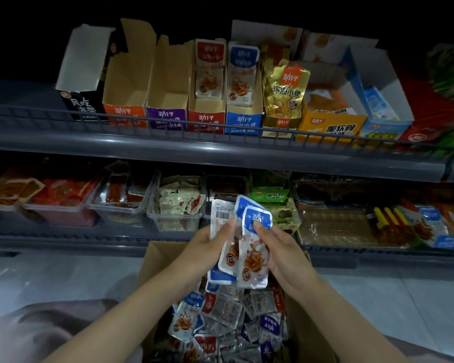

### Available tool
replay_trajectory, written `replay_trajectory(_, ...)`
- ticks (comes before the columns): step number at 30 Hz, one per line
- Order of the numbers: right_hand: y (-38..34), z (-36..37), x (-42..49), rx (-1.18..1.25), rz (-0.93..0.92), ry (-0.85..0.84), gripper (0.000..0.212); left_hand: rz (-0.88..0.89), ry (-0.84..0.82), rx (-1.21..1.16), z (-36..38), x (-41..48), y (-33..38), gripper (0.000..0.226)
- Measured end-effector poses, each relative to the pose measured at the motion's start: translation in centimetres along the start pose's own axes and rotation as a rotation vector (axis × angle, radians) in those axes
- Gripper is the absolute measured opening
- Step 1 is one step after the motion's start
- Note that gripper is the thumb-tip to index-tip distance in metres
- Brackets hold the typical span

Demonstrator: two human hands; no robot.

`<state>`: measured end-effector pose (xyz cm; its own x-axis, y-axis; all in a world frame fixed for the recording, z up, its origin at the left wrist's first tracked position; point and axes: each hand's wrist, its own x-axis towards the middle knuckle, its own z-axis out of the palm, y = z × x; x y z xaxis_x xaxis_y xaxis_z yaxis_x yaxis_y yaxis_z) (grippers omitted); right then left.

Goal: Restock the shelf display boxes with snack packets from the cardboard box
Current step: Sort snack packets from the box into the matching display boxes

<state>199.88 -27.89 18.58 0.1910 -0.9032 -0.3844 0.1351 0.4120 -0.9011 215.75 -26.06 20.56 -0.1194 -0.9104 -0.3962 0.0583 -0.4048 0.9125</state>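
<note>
You hold a fan of blue-topped packets (243, 244) upright between both hands, above the far edge of the open cardboard box (157, 258). Your left hand (210, 247) curls round the fan's left edge, with the thumb across the front. Your right hand (283, 250) pinches the front packet, its thumb on the blue top and its fingers behind. The rearmost packet shows its barcode side.

Below your wrists, the box holds a heap of loose packets (228, 318) with blue, red and purple tops. Its far rim lies just in front of the lower shelf's front edge.

On the upper shelf (220, 150), a wire rail (168, 121) runs along the front edge, and the display boxes stand behind it. The blue display box (243, 124) has a packet standing at its back and bare cardboard in front of it. So does the red display box (206, 121) touching its left side. Further left, the purple display box (167, 117) and the orange display box (125, 115) show only bare cardboard inside. The gold display box (283, 100), just right of the blue one, is packed to its front.

Clear tubs (176, 218) of snacks line the lower shelf, just beyond the tops of your packets.
</note>
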Motion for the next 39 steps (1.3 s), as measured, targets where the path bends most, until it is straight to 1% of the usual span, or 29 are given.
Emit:
replay_trajectory(1, 0.0, -0.2, 0.1, 0.03, 0.031, 0.023, 0.03, -0.032, 0.035, 0.026, -0.3, 0.2, 0.0, 0.033)
replay_trajectory(3, -0.1, -0.9, 0.4, 0.079, 0.081, 0.078, 0.031, -0.056, 0.175, 0.012, -1.1, 0.9, 0.1, 0.027)
replay_trajectory(5, 0.0, -1.4, 0.7, 0.133, 0.114, 0.119, 0.034, -0.039, 0.315, -0.138, -1.8, 1.4, 0.4, 0.019)
replay_trajectory(7, 0.4, -1.3, 0.8, 0.199, 0.156, 0.09, 0.042, 0.012, 0.414, -0.264, -2.3, 1.8, 0.6, 0.01)
replay_trajectory(8, 0.8, -1.0, 0.7, 0.218, 0.189, 0.064, 0.046, 0.046, 0.447, -0.297, -2.3, 1.8, 0.7, 0.009)
replay_trajectory(10, 1.4, -0.2, 0.5, 0.252, 0.245, 0.027, 0.049, 0.11, 0.488, -0.366, -2.1, 1.9, 0.6, 0.012)
replay_trajectory(12, 1.9, 0.5, 0.5, 0.298, 0.279, 0.014, 0.052, 0.105, 0.505, -0.437, -1.9, 2.1, 0.2, 0.017)
replay_trajectory(13, 2.0, 0.7, 0.5, 0.311, 0.288, 0.014, 0.053, 0.078, 0.485, -0.456, -1.8, 2.1, 0.0, 0.022)
replay_trajectory(15, 1.9, 0.7, 0.5, 0.303, 0.275, 0.023, 0.053, 0.027, 0.387, -0.436, -1.6, 1.9, -0.4, 0.041)
replay_trajectory(17, 1.3, 0.2, 0.6, 0.27, 0.259, 0.053, 0.054, 0.058, 0.26, -0.316, -1.5, 1.8, -0.7, 0.066)
replay_trajectory(18, 0.9, -0.2, 0.7, 0.241, 0.247, 0.063, 0.055, 0.128, 0.211, -0.192, -1.6, 1.7, -0.7, 0.075)
replay_trajectory(19, 0.4, -0.7, 0.7, 0.204, 0.235, 0.058, 0.054, 0.239, 0.185, 0.024, -1.8, 1.7, -0.7, 0.077)
replay_trajectory(20, -0.1, -1.1, 0.7, 0.166, 0.224, 0.042, 0.048, 0.376, 0.188, 0.313, -2.2, 1.6, -0.5, 0.074)
replay_trajectory(22, -0.8, -1.5, 0.6, 0.106, 0.213, 0.005, 0.036, 0.665, 0.242, 0.898, -3.2, 1.6, -0.5, 0.054)
replay_trajectory(23, -1.0, -1.6, 0.6, 0.089, 0.211, -0.004, 0.037, 0.771, 0.251, 1.1, -3.3, 1.6, -0.6, 0.051)
replay_trajectory(24, -1.1, -1.7, 0.6, 0.078, 0.211, -0.01, 0.042, 0.79, 0.201, 1.227, -3.2, 1.5, -0.7, 0.058)
replay_trajectory(25, -1.0, -1.7, 0.6, 0.078, 0.212, -0.015, 0.046, 0.74, 0.13, 1.275, -2.9, 1.0, -0.7, 0.067)
replay_trajectory(27, -0.9, -1.6, 0.5, 0.079, 0.22, -0.038, 0.048, 0.572, 0.021, 1.263, -2.9, 0.9, -1.6, 0.088)
replay_trajectory(28, -0.9, -1.6, 0.4, 0.081, 0.223, -0.058, 0.045, 0.524, 0.023, 1.271, -3.1, 0.7, -1.7, 0.092)
replay_trajectory(29, -0.9, -1.5, 0.3, 0.092, 0.219, -0.078, 0.041, 0.488, 0.017, 1.233, -3.2, 1.4, -1.8, 0.089)
replay_trajectory(30, -1.0, -1.5, 0.3, 0.122, 0.205, -0.095, 0.038, 0.418, 0.003, 1.094, -3.4, 1.8, -1.7, 0.081)
replay_trajectory(31, -1.1, -1.5, 0.3, 0.169, 0.182, -0.105, 0.035, 0.284, -0.025, 0.825, -3.3, 2.0, -1.0, 0.07)
replay_trajectory(32, -1.4, -1.6, 0.4, 0.218, 0.156, -0.102, 0.034, 0.135, -0.052, 0.504, -2.9, 2.2, -0.2, 0.061)
replay_trajectory(33, -1.6, -1.7, 0.5, 0.25, 0.134, -0.09, 0.035, 0.026, -0.076, 0.195, -2.6, 2.3, 0.3, 0.052)
replay_trajectory(34, -1.9, -1.7, 0.5, 0.251, 0.117, -0.071, 0.037, -0.044, -0.109, -0.021, -2.5, 2.0, 0.5, 0.044)
replay_trajectory(35, -2.0, -1.6, 0.4, 0.228, 0.105, -0.045, 0.039, -0.083, -0.151, -0.159, -2.2, 1.6, 0.7, 0.04)
replay_trajectory(37, -1.7, -1.3, 0.3, 0.166, 0.089, 0.019, 0.04, -0.096, -0.174, -0.241, -1.8, 0.6, 0.8, 0.045)
replay_trajectory(38, -1.4, -1.0, 0.2, 0.15, 0.077, 0.054, 0.038, -0.088, -0.171, -0.229, -1.5, 0.1, 0.4, 0.046)
replay_trajectory(39, -1.2, -0.6, 0.1, 0.135, 0.057, 0.091, 0.036, -0.066, -0.169, -0.191, -1.1, 0.1, 0.3, 0.039)
